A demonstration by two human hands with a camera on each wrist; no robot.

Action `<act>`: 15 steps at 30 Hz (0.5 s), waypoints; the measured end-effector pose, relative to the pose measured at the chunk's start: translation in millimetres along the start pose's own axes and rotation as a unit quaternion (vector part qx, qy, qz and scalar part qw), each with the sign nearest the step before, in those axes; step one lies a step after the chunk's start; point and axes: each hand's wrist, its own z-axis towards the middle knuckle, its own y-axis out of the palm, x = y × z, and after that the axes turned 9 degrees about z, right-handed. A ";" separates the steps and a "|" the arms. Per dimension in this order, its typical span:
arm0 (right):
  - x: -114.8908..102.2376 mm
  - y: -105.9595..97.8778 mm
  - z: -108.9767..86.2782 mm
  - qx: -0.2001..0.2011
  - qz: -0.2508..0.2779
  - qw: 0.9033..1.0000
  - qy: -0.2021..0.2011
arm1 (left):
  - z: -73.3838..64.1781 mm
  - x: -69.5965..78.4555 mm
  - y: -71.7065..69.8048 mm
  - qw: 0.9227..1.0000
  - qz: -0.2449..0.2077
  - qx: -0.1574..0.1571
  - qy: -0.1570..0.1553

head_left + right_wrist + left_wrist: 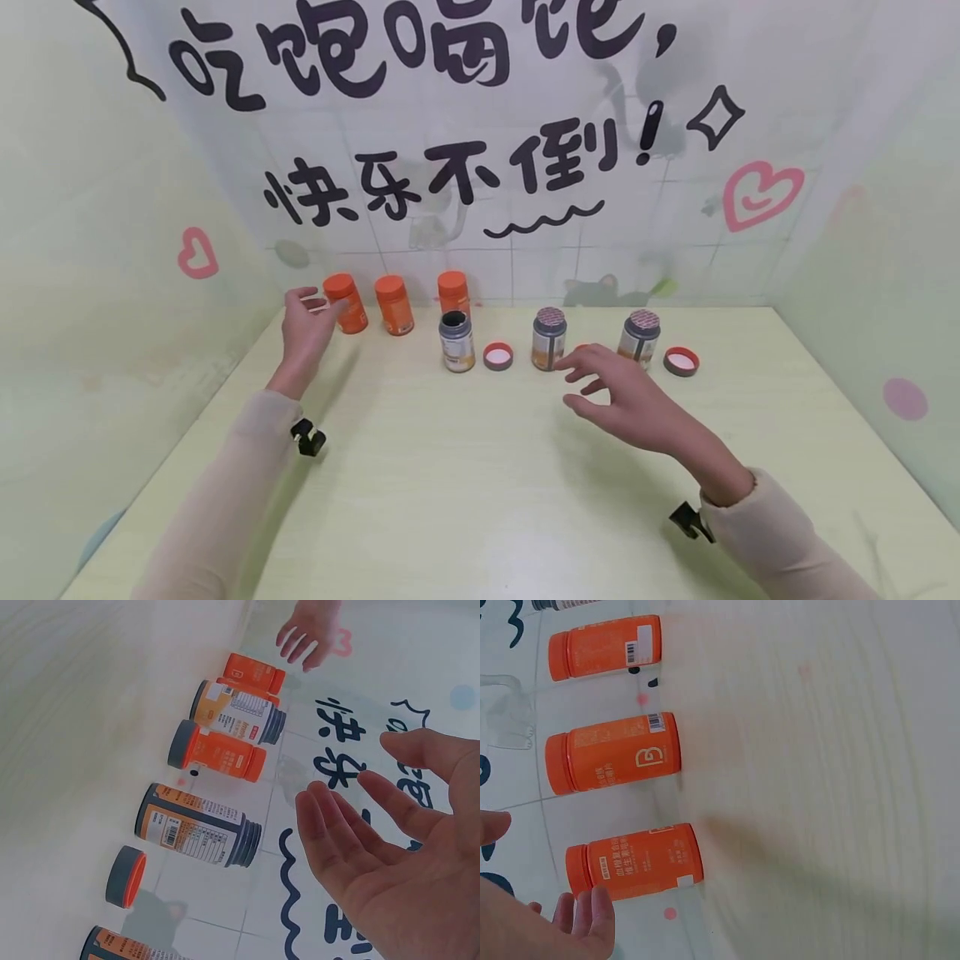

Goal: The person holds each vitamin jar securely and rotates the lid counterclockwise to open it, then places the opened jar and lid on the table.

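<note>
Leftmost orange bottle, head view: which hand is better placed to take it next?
Likely the left hand: it is beside that orange bottle, while the right hand hovers by the gray bottles.

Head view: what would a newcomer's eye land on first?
Likely the big black lettering across the back wall. Next, three orange bottles at the table's back left, the left hand close by the leftmost. Then three uncapped grey bottles in a row running rightward, red-rimmed caps lying beside them, the right hand in front.
</note>
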 end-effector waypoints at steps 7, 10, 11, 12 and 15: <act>-0.5 -7.4 -2.5 0.008 -0.007 1.000 0.000 | 30.4 0.6 8.9 0.997 0.072 -0.026 -0.020; -1.0 -9.1 -3.2 0.009 -0.003 1.000 0.004 | 40.3 -0.3 11.6 0.995 0.084 -0.031 -0.031; -1.4 -9.4 -3.4 0.008 -0.001 1.000 0.006 | 43.3 -0.5 12.8 0.995 0.084 -0.032 -0.036; -1.6 -10.0 -3.6 0.007 0.001 1.000 0.008 | 46.2 -1.0 14.0 0.995 0.085 -0.033 -0.040; -2.3 -11.9 -4.6 0.005 0.006 1.000 0.011 | 55.1 -3.8 18.0 0.994 0.083 -0.046 -0.051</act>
